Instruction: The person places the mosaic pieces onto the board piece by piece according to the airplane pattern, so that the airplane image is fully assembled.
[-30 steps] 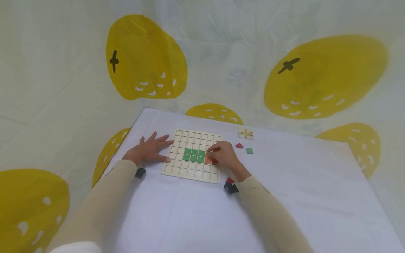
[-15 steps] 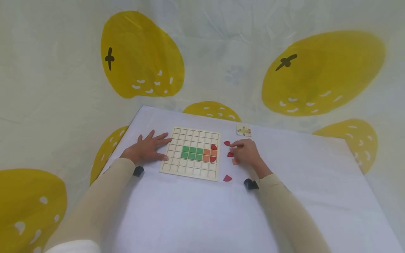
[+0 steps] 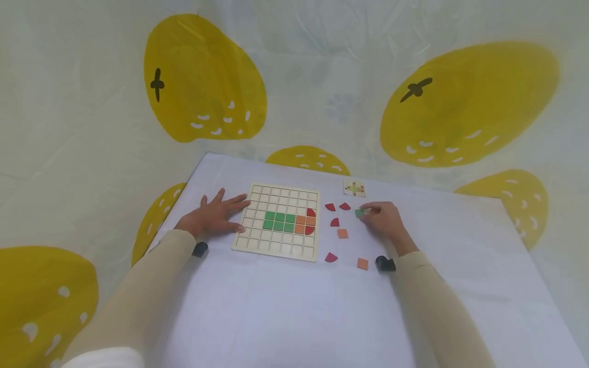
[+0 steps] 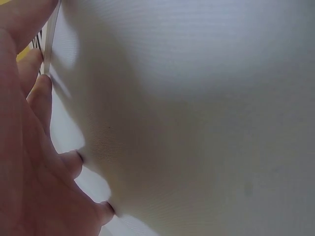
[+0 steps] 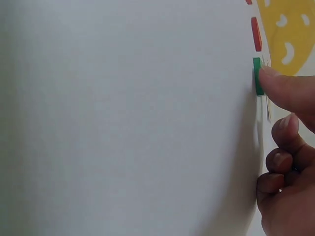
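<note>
My left hand (image 3: 213,216) lies spread beside a pale wooden grid board (image 3: 255,237), its thumb and a fingertip at the board's left edge. Several green square tiles (image 3: 279,222) fill two rows of cells on it. To their right sit orange square tiles (image 3: 299,225) with a red quarter-circle tile (image 3: 311,212) above and another below. Off the board, my right hand (image 3: 383,220) pinches a loose green square tile (image 3: 359,212) between thumb and fingers. In the right wrist view, the thumb (image 5: 283,91) touches this tile (image 5: 258,78) while the other fingers curl below.
Several loose red quarter-circle tiles (image 3: 334,222) lie right of the board, with orange square tiles (image 3: 342,233) nearer the front. A small pattern card (image 3: 354,188) rests by the table's back edge. White cloth (image 3: 285,312) covers the table.
My right hand has left the board, moved right past the loose red tiles and taken hold of the green tile. It uncovered the orange and red tiles. My left hand stays put.
</note>
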`<control>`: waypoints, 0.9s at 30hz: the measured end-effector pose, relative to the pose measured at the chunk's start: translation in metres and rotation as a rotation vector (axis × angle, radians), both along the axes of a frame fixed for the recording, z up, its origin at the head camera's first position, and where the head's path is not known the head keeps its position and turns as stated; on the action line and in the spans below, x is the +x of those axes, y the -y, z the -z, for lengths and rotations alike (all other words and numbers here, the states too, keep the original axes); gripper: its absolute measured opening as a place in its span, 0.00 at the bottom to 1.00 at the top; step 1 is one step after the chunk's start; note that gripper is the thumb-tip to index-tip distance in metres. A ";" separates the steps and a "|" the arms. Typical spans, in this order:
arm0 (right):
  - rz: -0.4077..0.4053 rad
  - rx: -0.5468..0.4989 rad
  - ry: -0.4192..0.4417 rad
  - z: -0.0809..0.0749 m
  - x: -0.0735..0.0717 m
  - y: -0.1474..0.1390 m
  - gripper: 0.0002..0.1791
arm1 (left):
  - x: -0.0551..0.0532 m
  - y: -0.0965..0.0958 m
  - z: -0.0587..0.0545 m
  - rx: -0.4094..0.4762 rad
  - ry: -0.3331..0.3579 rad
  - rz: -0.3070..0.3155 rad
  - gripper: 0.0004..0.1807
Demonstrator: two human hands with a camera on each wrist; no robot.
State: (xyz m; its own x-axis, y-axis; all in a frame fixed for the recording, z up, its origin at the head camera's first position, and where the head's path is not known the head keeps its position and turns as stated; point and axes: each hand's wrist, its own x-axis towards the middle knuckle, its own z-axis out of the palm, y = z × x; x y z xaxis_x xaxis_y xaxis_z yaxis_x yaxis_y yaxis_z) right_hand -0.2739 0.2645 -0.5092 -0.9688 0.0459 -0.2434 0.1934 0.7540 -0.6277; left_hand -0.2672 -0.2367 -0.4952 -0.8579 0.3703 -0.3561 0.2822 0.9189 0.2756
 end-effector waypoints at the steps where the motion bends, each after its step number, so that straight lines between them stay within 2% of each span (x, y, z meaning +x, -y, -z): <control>1: 0.004 0.007 0.013 0.000 0.000 -0.001 0.22 | 0.000 -0.001 0.000 -0.001 0.000 0.000 0.49; 5: 0.015 0.020 0.038 -0.002 -0.001 -0.003 0.23 | 0.001 -0.002 -0.002 0.003 0.000 0.003 0.49; 11: 0.031 0.023 -0.007 -0.003 -0.003 -0.004 0.20 | -0.001 -0.004 -0.009 0.027 -0.012 0.021 0.49; 19: -0.026 0.059 -0.076 -0.004 -0.004 0.000 0.18 | -0.004 -0.002 -0.008 0.013 0.017 -0.002 0.50; 27: -0.019 -0.002 -0.019 -0.008 0.001 0.017 0.18 | 0.001 -0.002 -0.003 0.012 0.030 -0.024 0.50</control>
State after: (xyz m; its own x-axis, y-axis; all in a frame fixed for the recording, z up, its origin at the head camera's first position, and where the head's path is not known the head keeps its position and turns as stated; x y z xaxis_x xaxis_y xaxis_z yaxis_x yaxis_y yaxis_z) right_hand -0.2724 0.2472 -0.5009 -0.9739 0.0269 -0.2254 0.1673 0.7562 -0.6326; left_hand -0.2663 -0.2348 -0.4926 -0.8558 0.3537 -0.3774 0.2514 0.9221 0.2942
